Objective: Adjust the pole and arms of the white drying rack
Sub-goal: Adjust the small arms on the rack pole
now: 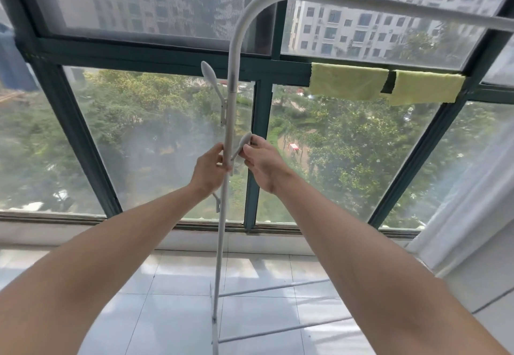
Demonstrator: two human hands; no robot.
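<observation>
The white drying rack's pole [225,215] stands upright at centre frame, just inside the window [155,143], a slim smooth tube that curves at its top into a rail [389,4] running right. 3 short paddle-tipped arms show on it: an upper arm [211,79] angled up-left, a middle arm [242,144] angled up-right, and a lower arm [216,201] partly hidden behind the left wrist. The left hand [209,168] is wrapped around the pole at mid-height. The right hand [262,162] pinches the middle arm between thumb and fingertips. 2 thin base bars [278,329] stretch right across glossy pale floor tiles [172,285], open on both sides. 2 fuzzy yellow-green cloths [347,81] hang on the dark window frame, and a sheer white curtain [467,187] drapes at the right edge.
</observation>
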